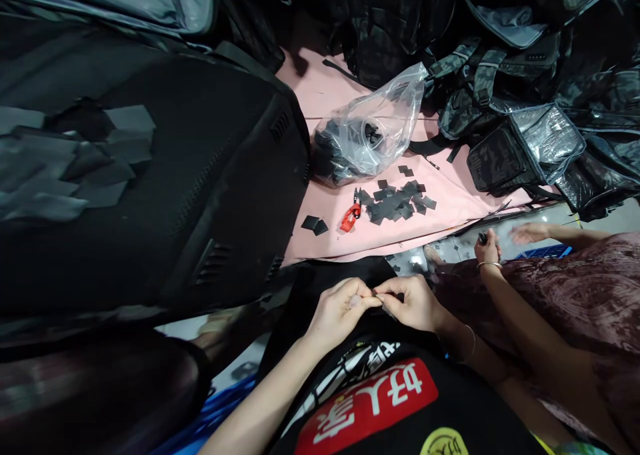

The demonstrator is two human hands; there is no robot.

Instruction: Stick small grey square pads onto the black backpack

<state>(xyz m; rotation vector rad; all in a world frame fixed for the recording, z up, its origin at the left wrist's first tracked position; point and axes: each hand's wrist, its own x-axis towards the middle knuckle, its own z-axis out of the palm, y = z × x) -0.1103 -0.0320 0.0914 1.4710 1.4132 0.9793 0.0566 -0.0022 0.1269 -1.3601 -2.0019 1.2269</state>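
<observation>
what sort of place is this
Probably a bag-making workshop: dark camouflage-patterned fabric bags crowd the far right, many small flat black squares lie loose on a pale pink sheet, and a crumpled clear plastic bag with dark contents sits beside them.

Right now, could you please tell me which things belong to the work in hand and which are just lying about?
Seemingly in the work:
dark piece, between left hand and right hand
nearby black squares, perhaps

Apparently lying about:
red-handled tool
clear bag
backpack
</observation>
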